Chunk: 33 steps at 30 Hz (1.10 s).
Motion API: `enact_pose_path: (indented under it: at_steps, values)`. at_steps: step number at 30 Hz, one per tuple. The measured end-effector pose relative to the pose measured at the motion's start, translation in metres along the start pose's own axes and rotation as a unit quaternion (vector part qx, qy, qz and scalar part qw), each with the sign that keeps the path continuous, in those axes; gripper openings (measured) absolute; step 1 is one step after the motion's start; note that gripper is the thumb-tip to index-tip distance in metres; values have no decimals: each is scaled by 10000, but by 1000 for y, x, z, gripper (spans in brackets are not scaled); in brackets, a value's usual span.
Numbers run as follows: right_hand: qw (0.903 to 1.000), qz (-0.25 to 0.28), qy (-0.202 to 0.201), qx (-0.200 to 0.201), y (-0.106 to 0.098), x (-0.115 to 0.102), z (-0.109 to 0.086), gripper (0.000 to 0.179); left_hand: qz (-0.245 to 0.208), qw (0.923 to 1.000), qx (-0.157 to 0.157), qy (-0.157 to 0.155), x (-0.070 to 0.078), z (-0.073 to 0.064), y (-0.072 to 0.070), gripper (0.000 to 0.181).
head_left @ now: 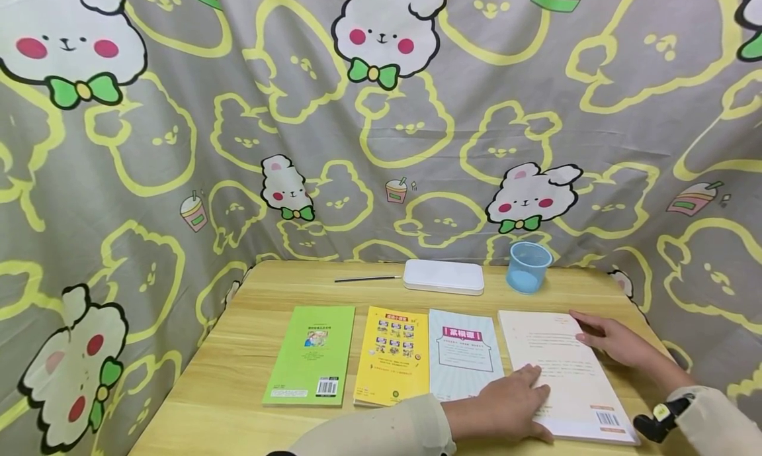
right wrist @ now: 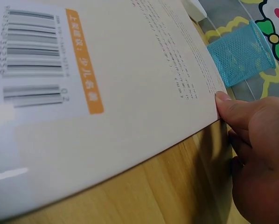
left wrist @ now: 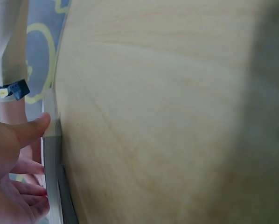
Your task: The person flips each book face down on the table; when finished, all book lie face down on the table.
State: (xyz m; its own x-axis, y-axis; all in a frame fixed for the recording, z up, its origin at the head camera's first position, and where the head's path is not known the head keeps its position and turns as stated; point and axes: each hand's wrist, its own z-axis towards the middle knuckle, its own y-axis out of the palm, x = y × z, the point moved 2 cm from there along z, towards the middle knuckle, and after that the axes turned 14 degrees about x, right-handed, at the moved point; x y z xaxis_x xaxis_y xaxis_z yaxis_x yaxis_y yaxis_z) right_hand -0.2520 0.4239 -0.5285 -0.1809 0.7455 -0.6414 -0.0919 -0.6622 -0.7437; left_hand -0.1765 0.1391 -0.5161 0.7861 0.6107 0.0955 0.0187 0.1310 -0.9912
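Note:
A cream book (head_left: 562, 376) lies back cover up at the right of the row, its barcode at the near end. My left hand (head_left: 512, 403) rests along its left edge with the fingers extended. Seen from the left wrist, the thumb (left wrist: 34, 130) lies at the book's edge (left wrist: 53, 163). My right hand (head_left: 613, 340) pinches the far right corner. In the right wrist view its thumb (right wrist: 230, 105) presses on the cover, and the other fingers curl below the edge, partly hidden.
Left of the cream book lie a pale blue book (head_left: 467, 350), a yellow book (head_left: 393, 370) and a green book (head_left: 312, 363). Along the back are a thin dark stick (head_left: 366, 279), a white case (head_left: 443, 276) and a blue mesh cup (head_left: 528, 268). A patterned curtain (head_left: 381, 145) hangs behind the table.

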Motion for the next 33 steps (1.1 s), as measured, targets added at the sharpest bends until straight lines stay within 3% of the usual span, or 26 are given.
enact_pose_path:
  at_steps: [20, 30, 33]
  values:
    - [9995, 182, 268, 24, 2, 2, -2, 67, -268, 9996, 44, 93, -4, -1, -2, 71]
    - [9992, 30, 405, -51, 4, 0, -1, 69, -349, 9992, 31, 167, -11, -5, -1, 62]
    - [9995, -200, 231, 78, 4, -4, -2, 67, -288, 9994, 94, 174, -14, -10, -3, 62]
